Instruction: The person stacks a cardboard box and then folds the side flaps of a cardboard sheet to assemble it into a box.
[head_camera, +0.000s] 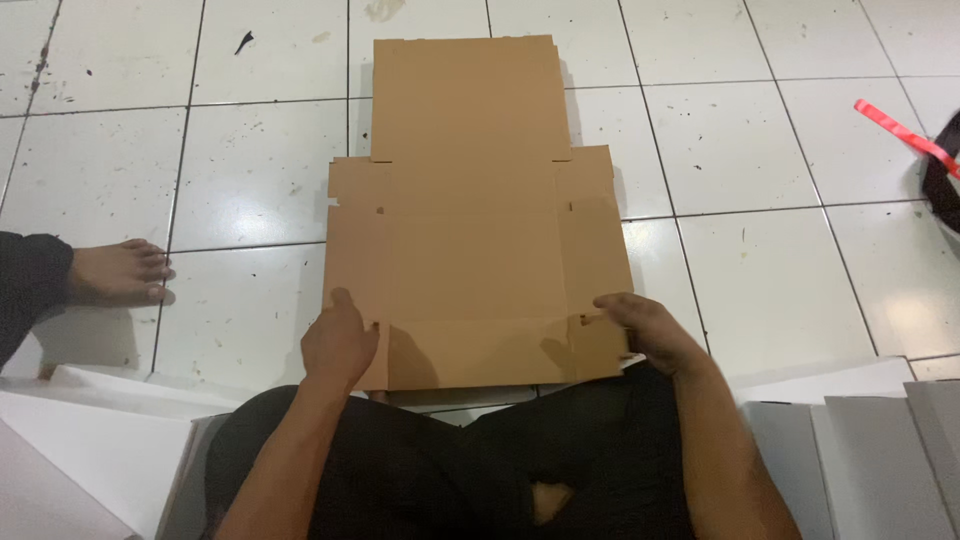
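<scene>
A flat brown cardboard box blank (470, 210) with creases and side flaps lies on the white tiled floor in front of me. My left hand (338, 340) grips its near left corner, thumb on top. At the near right corner, my right hand (645, 330) pinches the small side flap. Both hands hold the near edge of the cardboard, just above my lap in black trousers.
A bare foot (120, 272) with a dark trouser leg rests on the floor at the left. White sheets (90, 440) lie at lower left, grey flat sheets (880, 450) at lower right. A red strip (900, 130) and a dark object sit at the right edge.
</scene>
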